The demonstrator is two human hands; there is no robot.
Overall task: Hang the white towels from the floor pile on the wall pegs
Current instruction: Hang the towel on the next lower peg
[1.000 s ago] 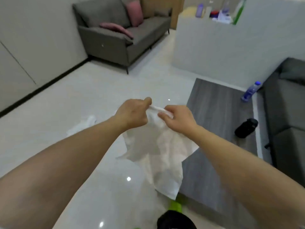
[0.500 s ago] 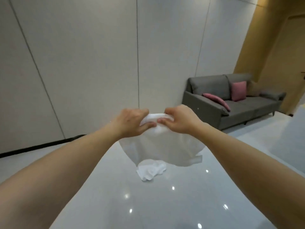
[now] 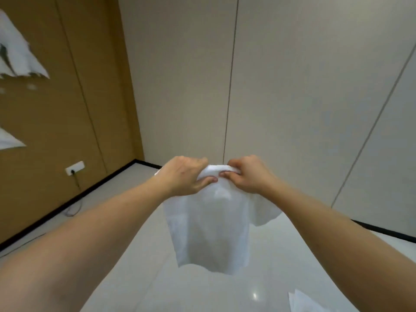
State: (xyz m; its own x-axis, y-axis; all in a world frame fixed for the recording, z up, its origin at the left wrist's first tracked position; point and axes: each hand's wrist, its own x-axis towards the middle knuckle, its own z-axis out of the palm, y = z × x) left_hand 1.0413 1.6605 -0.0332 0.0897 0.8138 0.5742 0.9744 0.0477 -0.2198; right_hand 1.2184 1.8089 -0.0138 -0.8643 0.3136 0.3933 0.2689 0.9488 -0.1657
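A white towel [image 3: 213,230] hangs in the air in front of me, above the glossy floor. My left hand [image 3: 183,176] grips its top edge on the left and my right hand [image 3: 246,174] pinches the same edge right beside it, thumbs almost touching. Two white towels hang on the brown wall at the far left, one high [image 3: 18,52] and one lower [image 3: 9,140]; the pegs themselves are hidden. A bit of white cloth [image 3: 304,302] lies on the floor at the bottom right.
A brown panelled wall [image 3: 67,109] meets a pale grey panelled wall [image 3: 292,86] in a corner ahead. A white socket [image 3: 74,168] with a dark cable sits low on the brown wall. Black skirting runs along both walls.
My view has swung left from the sofa and table past the grey wall to the brown wall with hung towels. Both hands kept their hold on the towel and carried it along.
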